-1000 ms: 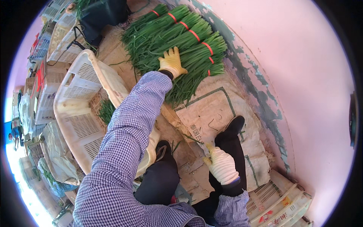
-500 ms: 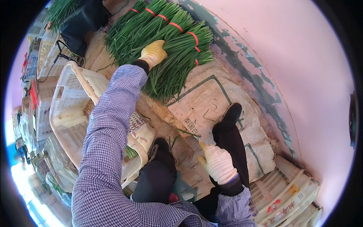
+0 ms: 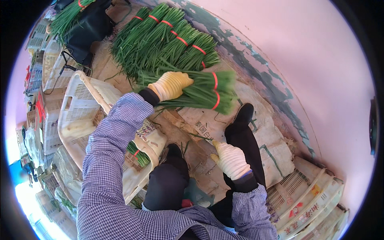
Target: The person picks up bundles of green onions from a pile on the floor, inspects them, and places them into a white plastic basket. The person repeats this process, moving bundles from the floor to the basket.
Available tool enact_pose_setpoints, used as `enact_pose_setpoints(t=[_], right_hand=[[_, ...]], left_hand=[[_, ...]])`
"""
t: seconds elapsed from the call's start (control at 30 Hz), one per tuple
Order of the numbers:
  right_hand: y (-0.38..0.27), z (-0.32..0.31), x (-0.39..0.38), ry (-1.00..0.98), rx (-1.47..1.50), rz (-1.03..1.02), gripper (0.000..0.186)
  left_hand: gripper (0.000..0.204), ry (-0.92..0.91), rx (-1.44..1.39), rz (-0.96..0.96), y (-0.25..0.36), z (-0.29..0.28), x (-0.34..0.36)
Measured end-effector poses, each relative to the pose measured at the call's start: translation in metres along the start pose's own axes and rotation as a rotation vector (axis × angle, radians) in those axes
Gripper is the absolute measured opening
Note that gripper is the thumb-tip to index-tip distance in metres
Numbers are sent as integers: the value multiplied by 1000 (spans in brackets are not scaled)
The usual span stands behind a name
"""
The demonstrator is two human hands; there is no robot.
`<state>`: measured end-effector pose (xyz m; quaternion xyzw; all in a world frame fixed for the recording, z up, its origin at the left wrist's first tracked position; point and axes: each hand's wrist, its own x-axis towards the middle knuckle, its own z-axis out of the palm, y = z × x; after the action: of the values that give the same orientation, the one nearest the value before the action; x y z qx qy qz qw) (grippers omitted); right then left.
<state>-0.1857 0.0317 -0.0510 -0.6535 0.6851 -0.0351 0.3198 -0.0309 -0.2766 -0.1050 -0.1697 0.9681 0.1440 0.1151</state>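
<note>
My left hand (image 3: pixel 171 85), in a yellow and white glove, grips a bundle of green chives (image 3: pixel 200 93) tied with red bands and holds it sideways above the ground. Behind it lies a pile of several more banded chive bundles (image 3: pixel 164 38) against the pink wall. My right hand (image 3: pixel 231 159), in a white glove, hangs by my right knee above flattened cardboard (image 3: pixel 208 128); whether it holds anything I cannot tell. A white plastic crate (image 3: pixel 84 108) at my left holds another chive bundle (image 3: pixel 138 154).
The pink wall (image 3: pixel 288 60) runs along the right. Stacked white crates (image 3: pixel 316 204) sit at lower right, more crates (image 3: pixel 48 68) at the left. A black bag (image 3: pixel 86 28) lies beside further chives (image 3: pixel 66 18) at the top left. My black shoe (image 3: pixel 244 114) rests on the cardboard.
My left hand has lifted one chive bundle off the pile and swung it toward me, now crosswise. The view has tilted down. My right hand stays near my knee.
</note>
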Motion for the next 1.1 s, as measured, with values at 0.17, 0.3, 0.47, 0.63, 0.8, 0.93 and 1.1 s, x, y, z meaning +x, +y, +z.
enact_pose_setpoints(t=[0.17, 0.3, 0.47, 0.63, 0.8, 0.93, 1.1], right_hand=[[4, 4, -2, 61, -10, -37, 40], [2, 2, -2, 59, -2, -32, 40], [7, -4, -3, -94, 27, 49, 44], [29, 12, -1, -211, 29, 33, 48], [86, 17, 71, -234, 14, 133, 55], [102, 37, 155, 22, 54, 232, 64], [83, 77, 225, -30, 22, 331, 94]], left_hand=[[52, -177, 243, -35, 7, 71, 16], [68, -187, 182, -226, 1, 63, 3], [59, -29, 147, -428, -11, 8, -27], [46, 135, -89, -416, 25, -44, -73], [44, 454, -489, -250, 110, -30, -111], [41, 291, -514, -417, 140, 6, -122], [42, 286, -516, -466, 126, 32, -118]])
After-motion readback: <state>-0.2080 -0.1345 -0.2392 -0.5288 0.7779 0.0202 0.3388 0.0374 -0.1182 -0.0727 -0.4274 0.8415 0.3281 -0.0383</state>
